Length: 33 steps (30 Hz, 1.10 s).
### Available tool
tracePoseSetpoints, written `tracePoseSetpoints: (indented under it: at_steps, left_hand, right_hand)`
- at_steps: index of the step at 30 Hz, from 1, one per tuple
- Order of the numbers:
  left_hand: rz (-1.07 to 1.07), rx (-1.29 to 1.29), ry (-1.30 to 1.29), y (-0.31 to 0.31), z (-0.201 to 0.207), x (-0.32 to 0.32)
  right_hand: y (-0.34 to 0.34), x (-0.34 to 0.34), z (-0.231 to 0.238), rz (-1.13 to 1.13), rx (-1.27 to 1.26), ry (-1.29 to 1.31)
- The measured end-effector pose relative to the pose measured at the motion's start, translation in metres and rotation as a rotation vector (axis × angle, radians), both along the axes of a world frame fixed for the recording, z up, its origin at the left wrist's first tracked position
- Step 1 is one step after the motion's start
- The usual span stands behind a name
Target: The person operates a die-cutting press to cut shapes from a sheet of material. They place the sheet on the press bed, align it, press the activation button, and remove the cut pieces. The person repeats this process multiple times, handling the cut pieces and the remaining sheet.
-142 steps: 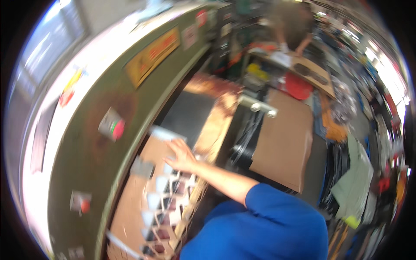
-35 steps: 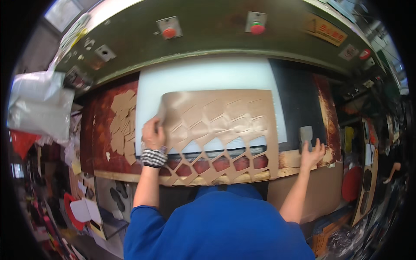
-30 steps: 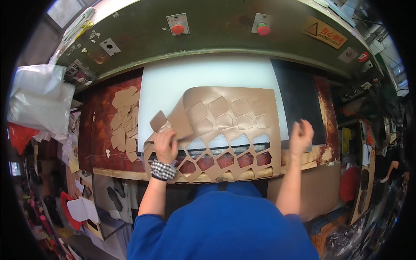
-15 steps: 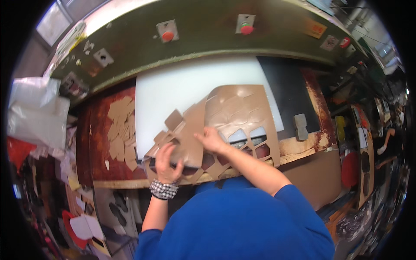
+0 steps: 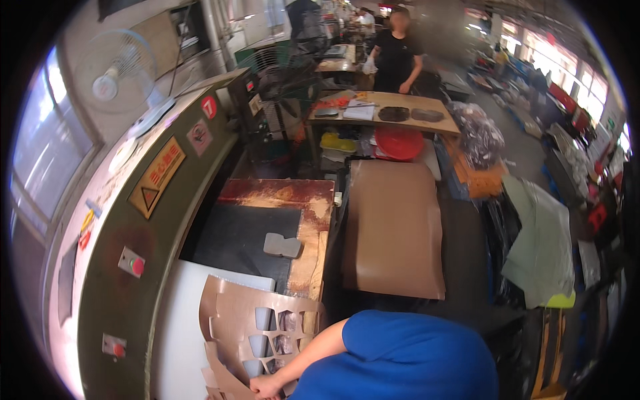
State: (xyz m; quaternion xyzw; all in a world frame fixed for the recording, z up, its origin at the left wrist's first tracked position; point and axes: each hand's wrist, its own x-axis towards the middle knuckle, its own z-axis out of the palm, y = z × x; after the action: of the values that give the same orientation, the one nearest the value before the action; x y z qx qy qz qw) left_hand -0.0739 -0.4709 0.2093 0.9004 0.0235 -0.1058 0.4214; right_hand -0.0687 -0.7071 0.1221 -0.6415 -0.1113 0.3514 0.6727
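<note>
My right hand point(image 5: 266, 386) is closed on the edge of a brown leather-like sheet point(image 5: 230, 310) at the bottom of the view. Its fingertips are partly hidden. Rows of cut-out holes run along the side of the sheet nearest me, with thin strips between them. The sheet lies over a white board point(image 5: 179, 333) on the press bed. My left hand is out of view. Beyond the sheet, a grey notched block point(image 5: 283, 245) rests at the edge of a black mat point(image 5: 247, 230).
A green machine beam point(image 5: 157, 227) with red buttons runs along the left. To the right, a large uncut brown sheet point(image 5: 395, 233) lies flat. Farther back are a wooden table point(image 5: 427, 103), a red basin point(image 5: 399, 143) and a standing person point(image 5: 397, 60). A fan point(image 5: 123, 73) stands upper left.
The view has swung to the right, bringing the room and the uncut sheet into sight. My left hand and the pile of cut pieces have left the view. My right hand stays at the sheet.
</note>
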Motion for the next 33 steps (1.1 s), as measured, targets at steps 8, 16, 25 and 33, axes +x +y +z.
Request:
tracePoseSetpoints:
  at_steps: [8,16,25,33]
  left_hand:
    - [0.082,-0.204,0.021,-0.019,-0.016,0.003]
    - [0.024,0.143,-0.394,-0.013,0.006,-0.01]
    - [0.32,0.387,-0.107,0.018,0.012,-0.011]
    - [0.124,0.617,-0.456,0.063,0.033,0.001]
  right_hand:
    - [0.019,0.011,-0.057,-0.065,-0.1,-0.477]
    - [0.009,-0.011,-0.037,-0.02,-0.036,-0.325]
    - [-0.022,-0.033,0.02,0.097,0.02,-0.045]
    - [-0.05,-0.047,0.059,0.123,-0.007,-0.038]
